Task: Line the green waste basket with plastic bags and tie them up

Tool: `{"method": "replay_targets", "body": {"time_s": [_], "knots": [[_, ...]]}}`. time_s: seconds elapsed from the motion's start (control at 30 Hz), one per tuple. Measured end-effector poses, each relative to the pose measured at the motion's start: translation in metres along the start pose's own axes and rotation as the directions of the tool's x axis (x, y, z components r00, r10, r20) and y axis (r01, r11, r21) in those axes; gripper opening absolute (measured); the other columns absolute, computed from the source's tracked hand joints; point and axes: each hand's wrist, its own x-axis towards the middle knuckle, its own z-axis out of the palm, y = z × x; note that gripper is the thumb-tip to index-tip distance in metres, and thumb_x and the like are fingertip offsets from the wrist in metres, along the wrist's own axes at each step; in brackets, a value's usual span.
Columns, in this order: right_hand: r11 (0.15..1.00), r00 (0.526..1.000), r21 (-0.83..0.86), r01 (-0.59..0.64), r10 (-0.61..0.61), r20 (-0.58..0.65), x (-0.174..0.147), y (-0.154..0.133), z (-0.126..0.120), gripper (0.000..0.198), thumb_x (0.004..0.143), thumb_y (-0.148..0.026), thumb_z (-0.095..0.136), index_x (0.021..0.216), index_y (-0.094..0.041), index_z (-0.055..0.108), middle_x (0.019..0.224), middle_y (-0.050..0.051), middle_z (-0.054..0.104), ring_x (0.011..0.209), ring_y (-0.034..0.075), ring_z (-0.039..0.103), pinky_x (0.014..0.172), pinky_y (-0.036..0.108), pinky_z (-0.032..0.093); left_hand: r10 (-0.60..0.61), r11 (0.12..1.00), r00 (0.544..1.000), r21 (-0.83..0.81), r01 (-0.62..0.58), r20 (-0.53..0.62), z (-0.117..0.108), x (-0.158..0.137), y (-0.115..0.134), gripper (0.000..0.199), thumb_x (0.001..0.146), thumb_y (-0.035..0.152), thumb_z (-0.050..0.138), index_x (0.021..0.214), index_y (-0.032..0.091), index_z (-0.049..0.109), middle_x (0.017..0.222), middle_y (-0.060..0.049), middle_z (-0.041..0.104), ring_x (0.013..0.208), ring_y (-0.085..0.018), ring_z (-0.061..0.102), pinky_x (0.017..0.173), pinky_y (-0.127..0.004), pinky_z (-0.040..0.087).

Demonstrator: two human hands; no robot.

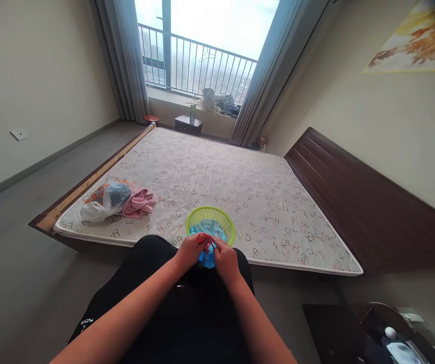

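Both hands meet low in the middle of the head view, close to my knees. My left hand [191, 252] is closed on a thin red cord [204, 236] that loops over the fingers. My right hand [225, 258] pinches the same cord from the other side, the fingertips nearly touching my left ones. Under and between the hands hangs bright blue plastic [208, 259]. A lime-green basket [229, 222] stands on the mattress edge just beyond, with a pale blue plastic bag [212, 227] inside. My fingers partly hide the cord and the bag.
The letter-printed mattress [210, 172] lies in a dark bed frame. A clear plastic bag [103, 205] and a pink cloth [139, 203] rest at its left. A nightstand [187, 124] with a green glass [192, 114] is beyond; a cluttered table [373, 323] stands lower right.
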Motion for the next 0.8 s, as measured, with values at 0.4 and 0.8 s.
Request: {"method": "replay_targets", "body": {"time_s": [0.4, 0.8], "knots": [[0.953, 0.976, 0.224, -0.207, 0.217, -0.023, 0.001, 0.008, 0.004, 0.056, 0.086, -0.02, 0.045, 0.137, -0.023, 0.068, 0.128, 0.008, 0.074, 0.121, 0.026, 0.068, 0.105, 0.04, 0.053, 0.045, 0.999, 0.998, -0.003, -0.045, 0.041, 0.004, -0.007, 0.006, 0.03, 0.099, 0.042, 0.057, 0.105, 0.021, 0.078, 0.091, -0.006, 0.08, 0.061, -0.014, 0.069, 0.069, -0.026, 0.055], [0.818, 0.988, 0.563, -0.114, 0.152, -0.021, -0.004, -0.01, -0.003, 0.043, 0.085, -0.03, 0.06, 0.125, -0.026, 0.075, 0.129, 0.007, 0.073, 0.114, 0.027, 0.07, 0.1, 0.042, 0.056, 0.142, 0.986, 0.99, 0.089, -0.139, -0.024, 0.008, -0.005, -0.003, 0.024, 0.101, 0.034, 0.056, 0.095, 0.023, 0.078, 0.09, -0.003, 0.079, 0.085, -0.017, 0.073, 0.081, -0.027, 0.055]]}}
